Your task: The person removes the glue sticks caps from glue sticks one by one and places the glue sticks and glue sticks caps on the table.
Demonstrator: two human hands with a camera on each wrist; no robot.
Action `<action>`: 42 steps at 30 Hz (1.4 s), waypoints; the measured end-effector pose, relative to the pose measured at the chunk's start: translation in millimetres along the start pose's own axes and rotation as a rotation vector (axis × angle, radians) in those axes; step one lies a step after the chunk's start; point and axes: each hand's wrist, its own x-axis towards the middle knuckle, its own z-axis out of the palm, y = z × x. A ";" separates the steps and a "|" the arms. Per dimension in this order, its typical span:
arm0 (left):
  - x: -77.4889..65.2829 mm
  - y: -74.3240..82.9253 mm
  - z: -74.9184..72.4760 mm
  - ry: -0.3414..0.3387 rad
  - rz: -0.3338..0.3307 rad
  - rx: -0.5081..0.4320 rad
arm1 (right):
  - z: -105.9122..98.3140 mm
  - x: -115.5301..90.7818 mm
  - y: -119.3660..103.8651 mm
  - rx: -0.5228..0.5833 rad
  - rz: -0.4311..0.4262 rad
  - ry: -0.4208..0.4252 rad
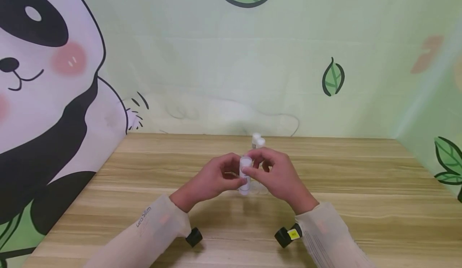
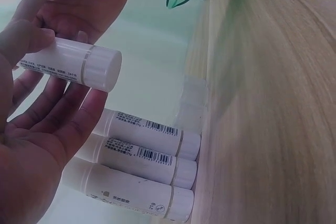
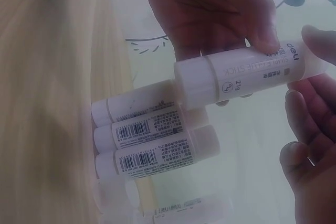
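Both hands hold one white glue stick upright above the table. My left hand grips it low from the left, thumb in front and fingers behind. From the right, my right hand pinches it higher up, near its upper end. In the right wrist view, the held glue stick shows a printed label and a wide smooth lower end. Behind the hands, several similar glue sticks stand close together. The left wrist view shows three standing glue sticks side by side, two with barcodes showing.
The wood-grain table meets a pale green wall with leaf and panda drawings. A clear plastic item stands beside the row of glue sticks. Another white stick stands farther off.
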 end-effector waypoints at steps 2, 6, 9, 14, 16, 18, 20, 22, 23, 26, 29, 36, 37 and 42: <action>0.1 0.4 0.7 0.003 0.005 -0.002 | -0.1 -0.2 0.6 0.001 -0.004 0.001; 0.8 0.8 2.3 0.011 0.015 0.008 | -0.5 -0.7 1.8 0.004 -0.008 0.000; 1.3 0.8 3.4 0.014 0.020 0.022 | -0.7 -1.3 2.7 0.007 -0.008 0.000; 1.8 1.2 4.4 0.010 0.017 0.035 | -0.9 -2.0 3.7 0.016 -0.017 0.003; 2.0 1.3 4.7 0.006 0.013 0.036 | -0.9 -2.2 3.8 0.021 -0.021 0.003; 2.1 1.2 5.0 0.002 0.009 0.037 | -0.9 -2.4 3.5 0.027 -0.024 0.001; 2.3 0.9 5.2 -0.004 0.007 0.040 | -1.3 -2.5 3.0 0.031 -0.028 0.002; 2.1 0.0 5.9 -0.015 0.005 0.037 | -2.4 -2.6 1.9 0.036 -0.035 0.010; 2.0 -0.7 6.6 -0.021 0.005 0.034 | -3.4 -2.7 1.3 0.039 -0.041 0.015; 1.5 -3.3 8.9 -0.042 0.005 0.016 | -6.5 -2.6 -1.3 0.054 -0.052 0.034; 0.5 -4.8 9.7 -0.044 0.002 0.009 | -7.8 -2.1 -4.3 0.069 -0.053 0.035; -0.4 -5.5 4.8 -0.017 -0.014 0.035 | -7.2 -1.3 -7.2 0.067 -0.036 0.035; -0.5 -5.5 4.0 -0.016 -0.017 0.032 | -7.6 -1.2 -7.0 0.065 -0.034 0.040; -0.8 -1.7 -0.9 -0.001 -0.034 0.020 | -11.4 0.5 -1.8 0.062 -0.030 0.078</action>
